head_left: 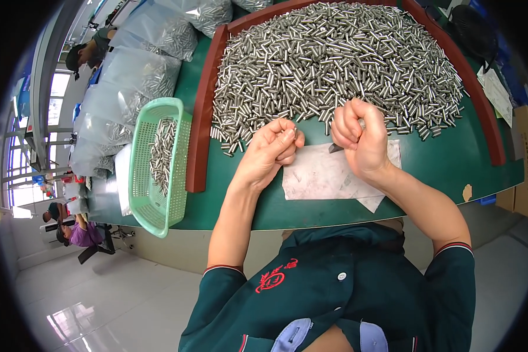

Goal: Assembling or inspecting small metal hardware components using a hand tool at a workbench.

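Green surface (440, 158) heaped with small shiny metal cylinders (334, 58) (brown-rimmed); left hand (271, 149) pinching one pin, right hand (358, 138) clenched on a small dark tool; pale tiled floor (129, 293) below.

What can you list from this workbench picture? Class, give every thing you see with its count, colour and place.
metal pins: too many to count, silver, heaped on the table inside the frame
wooden frame: one, red-brown, around the heap
table: one, green top
paper sheet: one, white, under the hands
basket: one, light green, at the table's left edge, some pins inside
plastic bags: several, clear, filled with pins, far left
other people: two, at the left rim
left hand: closed, pinching a pin
right hand: fisted around a small dark tool
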The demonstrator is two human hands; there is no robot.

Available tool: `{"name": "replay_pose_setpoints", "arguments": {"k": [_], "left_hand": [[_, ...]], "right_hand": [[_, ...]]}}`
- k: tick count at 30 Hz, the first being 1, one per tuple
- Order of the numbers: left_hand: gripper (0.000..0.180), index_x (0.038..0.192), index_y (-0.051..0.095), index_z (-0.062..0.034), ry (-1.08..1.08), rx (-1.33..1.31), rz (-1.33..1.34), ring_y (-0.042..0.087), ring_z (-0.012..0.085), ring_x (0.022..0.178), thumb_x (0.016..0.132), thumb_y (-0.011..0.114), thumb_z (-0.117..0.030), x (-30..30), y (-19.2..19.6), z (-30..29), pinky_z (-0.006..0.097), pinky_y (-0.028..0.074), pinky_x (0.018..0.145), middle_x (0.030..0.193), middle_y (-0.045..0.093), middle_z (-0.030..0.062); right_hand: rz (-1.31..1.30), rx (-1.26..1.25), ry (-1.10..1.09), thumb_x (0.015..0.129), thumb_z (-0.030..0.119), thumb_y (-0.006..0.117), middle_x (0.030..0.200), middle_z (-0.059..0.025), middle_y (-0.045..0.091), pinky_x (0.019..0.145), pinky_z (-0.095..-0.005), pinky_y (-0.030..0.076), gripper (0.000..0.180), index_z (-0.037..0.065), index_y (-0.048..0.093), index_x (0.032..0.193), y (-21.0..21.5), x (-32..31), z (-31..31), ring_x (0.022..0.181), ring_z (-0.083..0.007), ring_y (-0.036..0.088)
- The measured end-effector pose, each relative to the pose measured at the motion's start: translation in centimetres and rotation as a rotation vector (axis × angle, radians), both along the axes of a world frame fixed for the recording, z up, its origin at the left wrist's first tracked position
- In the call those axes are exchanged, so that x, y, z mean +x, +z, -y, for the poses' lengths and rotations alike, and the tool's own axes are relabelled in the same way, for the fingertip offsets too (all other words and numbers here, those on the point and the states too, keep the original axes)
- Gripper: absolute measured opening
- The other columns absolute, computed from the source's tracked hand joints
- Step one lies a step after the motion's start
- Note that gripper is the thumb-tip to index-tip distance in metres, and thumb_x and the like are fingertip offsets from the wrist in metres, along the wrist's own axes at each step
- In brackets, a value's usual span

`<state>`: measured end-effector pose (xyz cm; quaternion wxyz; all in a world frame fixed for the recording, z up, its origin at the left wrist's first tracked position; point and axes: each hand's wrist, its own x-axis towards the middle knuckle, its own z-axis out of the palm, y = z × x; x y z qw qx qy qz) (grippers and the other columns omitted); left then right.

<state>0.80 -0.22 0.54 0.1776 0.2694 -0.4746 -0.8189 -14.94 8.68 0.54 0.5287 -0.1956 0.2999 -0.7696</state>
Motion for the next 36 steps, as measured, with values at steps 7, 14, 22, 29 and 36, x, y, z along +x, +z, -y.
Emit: {"name": "replay_pose_setpoints", "arguments": {"k": [7, 14, 22, 29, 36], "left_hand": [[0.011, 0.092, 0.051, -0.0031, -0.010, 0.122, -0.056, 0.025, 0.0027, 0.047, 0.089, 0.047, -0.012, 0.4, -0.4, 0.3, 0.017, 0.021, 0.042, 0.075, 0.052, 0.0062], [0.009, 0.091, 0.052, -0.0029, -0.040, 0.014, 0.045, 0.029, 0.0026, 0.048, 0.086, 0.051, -0.011, 0.3, 0.1, -0.4, 0.017, 0.022, 0.043, 0.073, 0.054, 0.0056], [0.013, 0.078, 0.055, -0.0004, -0.167, -1.207, 0.446, 0.051, 0.0171, 0.047, 0.074, 0.064, -0.008, -0.4, -0.1, -3.1, 0.027, 0.040, 0.045, 0.058, 0.055, 0.0090], [0.013, 0.074, 0.054, -0.0008, -0.162, -1.263, 0.492, 0.053, 0.0217, 0.046, 0.072, 0.065, -0.008, -0.6, -0.1, -3.1, 0.030, 0.040, 0.044, 0.055, 0.054, 0.0104], [0.014, 0.071, 0.054, 0.0001, -0.159, -1.250, 0.495, 0.053, 0.0218, 0.045, 0.072, 0.066, -0.008, -0.6, -0.1, -3.1, 0.029, 0.040, 0.044, 0.054, 0.055, 0.0111]], "right_hand": [[0.006, 0.026, 0.007, 0.081, 0.013, 0.033, 0.045, 0.0000, 0.027, 0.038, -0.0226, 0.016, 0.033, 0.009, 0.027, 0.049, 0.1, 0.1, 0.0, 0.040, -0.0071, 0.019], [0.014, 0.022, 0.002, 0.081, 0.014, 0.034, 0.045, 0.0000, 0.027, 0.038, -0.0225, 0.016, 0.033, 0.009, 0.027, 0.049, -0.1, 0.0, 0.0, 0.040, -0.0070, 0.019], [0.008, 0.013, 0.000, 0.081, 0.014, 0.033, 0.045, -0.0002, 0.028, 0.038, -0.0229, 0.016, 0.034, 0.009, 0.027, 0.048, 0.1, 0.3, 0.0, 0.040, -0.0073, 0.019], [0.015, 0.019, 0.043, 0.084, 0.016, 0.034, 0.045, -0.0004, 0.028, 0.039, -0.0235, 0.018, 0.037, 0.010, 0.027, 0.048, -0.4, 0.8, -0.4, 0.040, -0.0077, 0.020], [0.056, 0.009, 0.054, 0.085, 0.016, 0.033, 0.045, 0.0000, 0.028, 0.040, -0.0237, 0.019, 0.038, 0.009, 0.027, 0.047, -0.5, 1.0, -0.4, 0.040, -0.0079, 0.020]]}}
